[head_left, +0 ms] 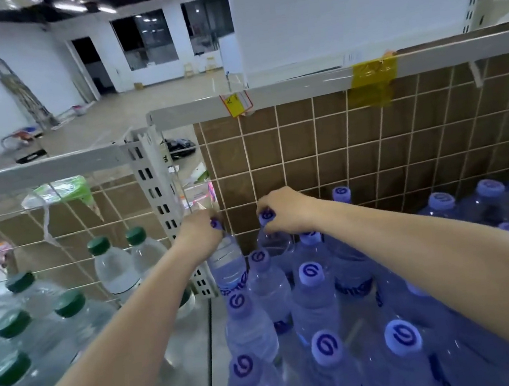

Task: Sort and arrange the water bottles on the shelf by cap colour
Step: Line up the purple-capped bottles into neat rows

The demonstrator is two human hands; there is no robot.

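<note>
The shelf (pixel 298 91) has a brown wire back and a white slotted post (pixel 165 211) down the middle. Right of the post stand many blue bottles with purple caps (pixel 311 274). Left of it stand clear bottles with green caps (pixel 70 303). The left hand (pixel 201 232) grips the top of a purple-cap bottle (pixel 227 264) right beside the post. The right hand (pixel 284 210) pinches the cap of another purple-cap bottle (pixel 274 243) at the back.

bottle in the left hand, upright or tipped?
Tipped. The blue-capped bottle leans, its cap off toward the upright post, gripped by the left hand, unlike its upright neighbours.
</note>
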